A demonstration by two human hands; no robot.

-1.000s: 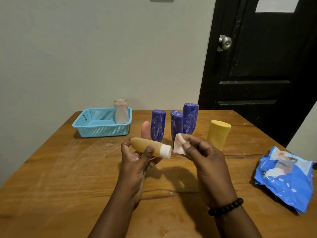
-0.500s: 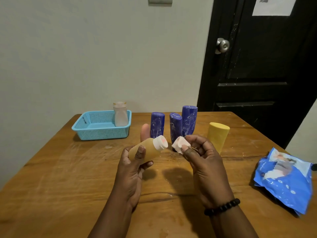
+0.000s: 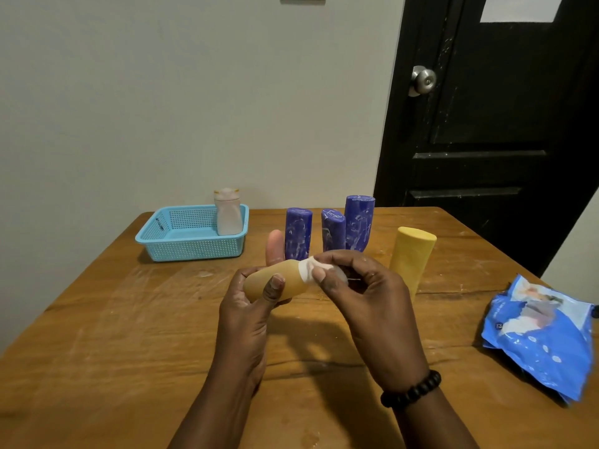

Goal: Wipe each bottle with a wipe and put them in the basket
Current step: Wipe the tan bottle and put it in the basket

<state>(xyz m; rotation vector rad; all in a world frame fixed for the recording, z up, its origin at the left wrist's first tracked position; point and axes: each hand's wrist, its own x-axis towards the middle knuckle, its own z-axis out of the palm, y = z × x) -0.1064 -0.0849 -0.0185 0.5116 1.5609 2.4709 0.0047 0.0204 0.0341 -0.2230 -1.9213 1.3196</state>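
My left hand (image 3: 249, 306) holds a small tan bottle (image 3: 275, 281) on its side above the table, its white cap pointing right. My right hand (image 3: 363, 293) pinches a folded white wipe (image 3: 312, 267) against that cap, covering most of it. Behind the hands stand three blue bottles (image 3: 332, 230) in a loose row, and a yellow bottle (image 3: 410, 257) stands to their right. A light blue mesh basket (image 3: 191, 247) sits at the back left with one pale bottle (image 3: 228, 212) upright inside it.
A blue pack of wipes (image 3: 541, 335) lies near the right edge of the wooden table (image 3: 129, 351). A pale wall runs behind the table, and a black door (image 3: 486, 108) with a metal knob stands at the back right.
The bottle has tilted back towards level after its cap end was raised. My right hand has moved left and brought the wipe from beside the cap onto it.
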